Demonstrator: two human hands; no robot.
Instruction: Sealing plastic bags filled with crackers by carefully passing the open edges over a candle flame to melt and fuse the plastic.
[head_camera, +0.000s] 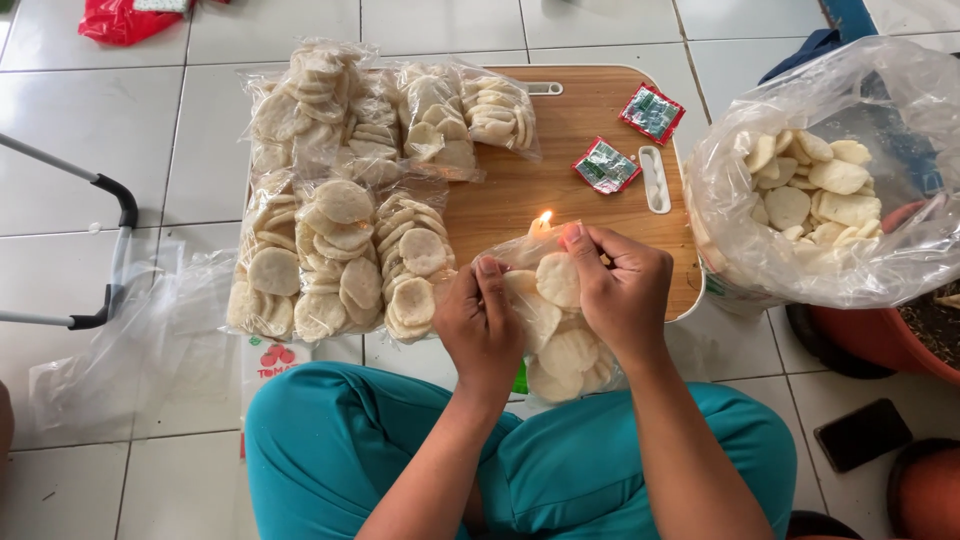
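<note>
My left hand (480, 325) and my right hand (620, 285) both grip a small clear plastic bag of round white crackers (562, 330), held over my lap at the near edge of a low wooden table (590, 110). The bag's top edge is pinched between my fingers right beside a small lit candle flame (544, 219) on the table. Several filled packets of the same crackers (340, 180) lie in rows on the left half of the table.
A large open plastic bag of loose crackers (820, 180) stands at the right. Two red-and-green sachets (628, 140) and a small white tool (655, 180) lie on the table. Empty plastic bags (130, 340) lie on the tiled floor at left, a dark phone (862, 433) at lower right.
</note>
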